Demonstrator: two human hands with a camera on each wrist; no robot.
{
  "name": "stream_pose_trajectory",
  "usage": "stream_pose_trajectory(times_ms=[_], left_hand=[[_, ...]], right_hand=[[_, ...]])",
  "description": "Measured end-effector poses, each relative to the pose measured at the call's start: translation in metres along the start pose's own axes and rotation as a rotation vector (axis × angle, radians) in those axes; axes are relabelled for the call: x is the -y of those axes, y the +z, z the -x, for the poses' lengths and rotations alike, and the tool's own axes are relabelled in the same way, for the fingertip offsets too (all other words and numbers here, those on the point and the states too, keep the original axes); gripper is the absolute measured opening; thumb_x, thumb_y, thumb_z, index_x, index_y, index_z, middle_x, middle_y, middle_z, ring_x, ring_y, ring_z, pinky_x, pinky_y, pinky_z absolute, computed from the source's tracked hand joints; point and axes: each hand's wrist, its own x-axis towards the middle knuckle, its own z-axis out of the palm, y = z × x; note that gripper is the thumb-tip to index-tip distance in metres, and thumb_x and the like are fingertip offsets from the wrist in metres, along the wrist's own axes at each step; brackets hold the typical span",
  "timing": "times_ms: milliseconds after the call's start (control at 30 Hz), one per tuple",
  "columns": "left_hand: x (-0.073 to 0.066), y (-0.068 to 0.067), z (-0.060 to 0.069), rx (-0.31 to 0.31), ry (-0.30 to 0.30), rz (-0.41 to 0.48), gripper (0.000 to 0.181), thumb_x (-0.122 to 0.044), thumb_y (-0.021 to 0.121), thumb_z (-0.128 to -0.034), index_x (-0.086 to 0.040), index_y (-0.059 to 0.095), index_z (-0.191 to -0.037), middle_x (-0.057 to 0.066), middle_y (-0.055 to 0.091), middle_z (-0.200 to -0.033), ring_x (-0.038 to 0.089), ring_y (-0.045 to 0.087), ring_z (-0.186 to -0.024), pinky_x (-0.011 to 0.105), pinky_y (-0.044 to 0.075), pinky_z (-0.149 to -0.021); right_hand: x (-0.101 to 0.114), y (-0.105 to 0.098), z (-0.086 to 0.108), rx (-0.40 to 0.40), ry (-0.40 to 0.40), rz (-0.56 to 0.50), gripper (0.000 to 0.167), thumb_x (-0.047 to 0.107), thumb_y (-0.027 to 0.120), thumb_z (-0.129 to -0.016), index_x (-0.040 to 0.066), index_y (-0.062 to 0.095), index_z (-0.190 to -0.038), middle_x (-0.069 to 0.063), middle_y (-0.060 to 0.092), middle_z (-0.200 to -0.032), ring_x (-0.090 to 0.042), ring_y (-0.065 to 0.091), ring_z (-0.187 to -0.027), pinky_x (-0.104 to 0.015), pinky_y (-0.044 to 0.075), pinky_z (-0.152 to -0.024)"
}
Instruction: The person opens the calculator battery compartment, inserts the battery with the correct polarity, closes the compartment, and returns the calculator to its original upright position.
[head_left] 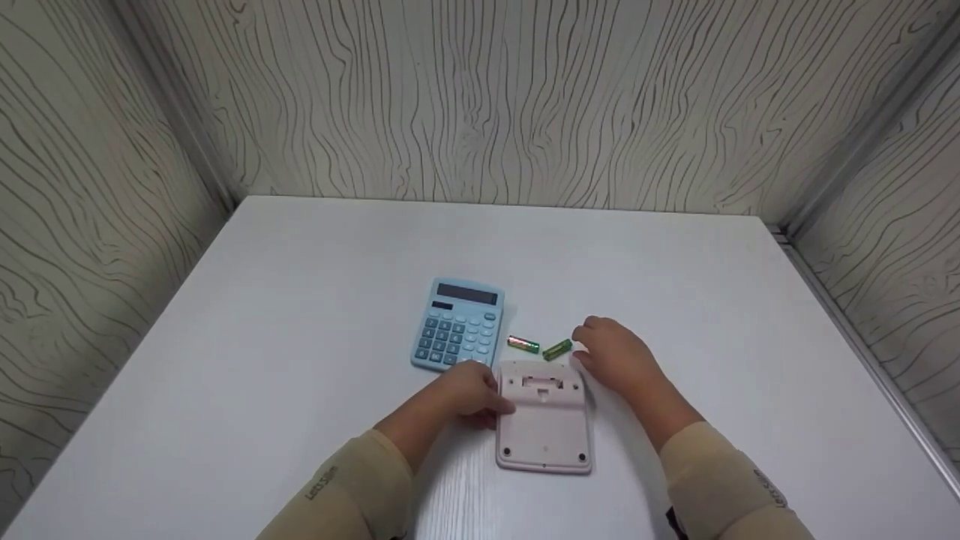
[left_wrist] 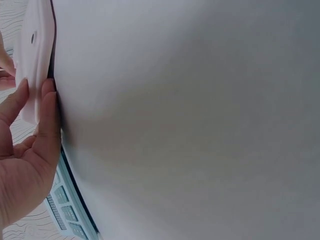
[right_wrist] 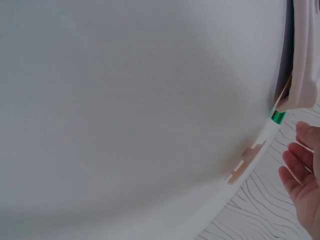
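A pale pink calculator (head_left: 544, 427) lies back side up, its small battery compartment (head_left: 542, 383) uncovered. My left hand (head_left: 469, 391) grips its left edge; the left wrist view shows the thumb on the back and fingers along the side of the pink calculator (left_wrist: 37, 60). Just beyond its far edge lie two green batteries, one to the left (head_left: 523, 344) and one to the right (head_left: 557, 349). My right hand (head_left: 616, 354) is beside the right battery, thumb and fingers apart, no hold visible. In the right wrist view the right hand (right_wrist: 305, 170) has loosely bent fingers near a green battery end (right_wrist: 279, 117).
A blue calculator (head_left: 459, 322) lies keys up, left of the batteries and close to my left hand. The white table (head_left: 300, 300) meets patterned panels (head_left: 480, 105) at the back and sides. A brownish patch (right_wrist: 245, 162) on the table in the right wrist view is unclear.
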Motion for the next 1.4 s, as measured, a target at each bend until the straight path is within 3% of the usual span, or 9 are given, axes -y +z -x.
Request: stream_pose_trajectory(times_ms=[300, 567, 833, 1267, 1400], left_hand=[[0.001, 0.000, 0.000, -0.004, -0.016, 0.000, 0.026, -0.025, 0.077, -0.0719, -0.011, 0.058, -0.082, 0.006, 0.064, -0.071, 0.018, 0.063, -0.061, 0.027, 0.050, -0.056], [0.001, 0.001, 0.000, 0.000, -0.015, 0.009, 0.026, -0.025, 0.077, -0.0718, -0.011, 0.058, -0.082, 0.006, 0.064, -0.072, 0.018, 0.063, -0.061, 0.027, 0.050, -0.055], [0.000, -0.001, 0.002, 0.009, 0.002, 0.001, 0.024, -0.024, 0.076, -0.0732, -0.011, 0.059, -0.082, 0.006, 0.065, -0.071, 0.019, 0.063, -0.061, 0.027, 0.050, -0.055], [-0.001, 0.000, 0.000, 0.006, -0.032, 0.008, 0.021, -0.022, 0.077, -0.0728, -0.011, 0.060, -0.080, 0.006, 0.066, -0.069, 0.018, 0.064, -0.060, 0.026, 0.050, -0.056], [-0.001, 0.000, 0.000, 0.001, -0.038, 0.009, 0.022, -0.023, 0.077, -0.0723, -0.011, 0.059, -0.080, 0.005, 0.066, -0.070, 0.018, 0.064, -0.061, 0.026, 0.050, -0.056]], right_hand=[[0.020, 0.010, -0.010, -0.017, -0.063, 0.029, 0.015, 0.023, 0.064, -0.084, 0.013, 0.065, -0.095, 0.001, 0.058, -0.089, -0.015, 0.057, -0.089, -0.029, 0.048, -0.082], [0.026, 0.017, -0.016, 0.009, -0.110, 0.075, 0.015, 0.016, 0.063, -0.086, 0.011, 0.066, -0.099, -0.001, 0.058, -0.097, -0.016, 0.055, -0.094, -0.028, 0.047, -0.084], [0.028, 0.019, -0.022, 0.056, -0.099, 0.065, 0.013, 0.017, 0.059, -0.088, 0.011, 0.067, -0.097, -0.001, 0.059, -0.093, -0.016, 0.055, -0.088, -0.031, 0.048, -0.081], [0.026, 0.019, -0.025, 0.106, -0.117, 0.140, 0.017, 0.010, 0.066, -0.082, 0.012, 0.064, -0.099, -0.001, 0.057, -0.091, -0.017, 0.055, -0.086, -0.031, 0.048, -0.081], [0.025, 0.018, -0.026, 0.115, -0.093, 0.091, 0.014, 0.015, 0.062, -0.086, 0.013, 0.062, -0.100, 0.000, 0.057, -0.091, -0.017, 0.055, -0.086, -0.032, 0.048, -0.082]])
